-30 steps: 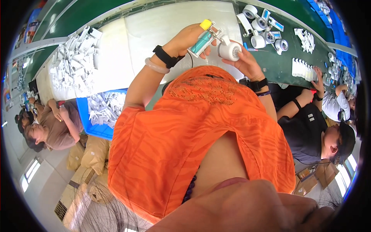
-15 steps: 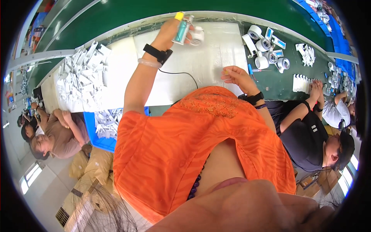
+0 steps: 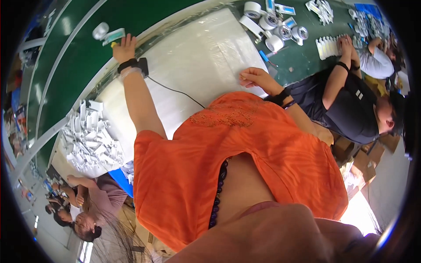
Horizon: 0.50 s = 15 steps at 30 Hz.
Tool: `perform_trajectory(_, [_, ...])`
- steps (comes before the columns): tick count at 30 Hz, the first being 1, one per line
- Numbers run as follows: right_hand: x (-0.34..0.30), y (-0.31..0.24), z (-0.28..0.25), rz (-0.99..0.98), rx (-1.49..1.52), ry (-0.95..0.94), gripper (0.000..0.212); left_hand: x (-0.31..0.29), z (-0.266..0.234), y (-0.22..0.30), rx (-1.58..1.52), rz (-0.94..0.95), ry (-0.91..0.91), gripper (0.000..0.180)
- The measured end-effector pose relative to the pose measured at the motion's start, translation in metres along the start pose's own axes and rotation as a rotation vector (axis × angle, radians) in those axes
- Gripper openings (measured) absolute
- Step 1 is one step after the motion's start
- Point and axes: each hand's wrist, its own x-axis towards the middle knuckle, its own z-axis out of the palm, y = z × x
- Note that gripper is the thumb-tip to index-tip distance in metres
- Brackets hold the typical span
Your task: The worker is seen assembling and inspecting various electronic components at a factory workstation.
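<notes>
My left hand (image 3: 125, 49) reaches to the far left over the green surface, its fingers spread and a yellow cover on the thumb. Right by its fingertips lies a white device with a round head (image 3: 100, 30) and a teal-labelled handle (image 3: 114, 37). It rests on the green surface, out of my grip. Over the right part of the pale padded sheet (image 3: 188, 57), my right hand (image 3: 259, 79) is closed, thumb and fingers pinched together. Something small and yellowish shows at its fingertips; I cannot tell whether it holds anything.
A heap of white plastic parts (image 3: 92, 138) lies at the left. At the right are similar round-headed devices (image 3: 274, 43) and a blue-handled tool (image 3: 263, 55). A black cord (image 3: 175, 90) runs from my left wrist. Co-workers sit on both sides, one in a black shirt (image 3: 357, 103).
My left hand has swung farther left, let go of the white device and left it on the green surface. My right hand stays near the sheet, fingers more closed. The whole view has turned.
</notes>
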Motion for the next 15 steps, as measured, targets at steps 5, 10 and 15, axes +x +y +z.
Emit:
perform_trajectory(5, [0.013,0.007,-0.012,-0.1,-0.084,0.003,0.028,-0.049,-0.007,0.022,-0.065,-0.035,0.136,0.044])
perform_trajectory(10, [0.037,-0.015,-0.048,-0.7,-0.572,0.35,0.022,-0.123,-0.007,0.095,-0.232,-0.251,-0.286,0.021])
perform_trajectory(15, [0.059,-0.054,-0.076,-0.993,-1.302,0.79,0.024,-0.236,0.059,0.193,0.135,-0.047,-0.523,0.026])
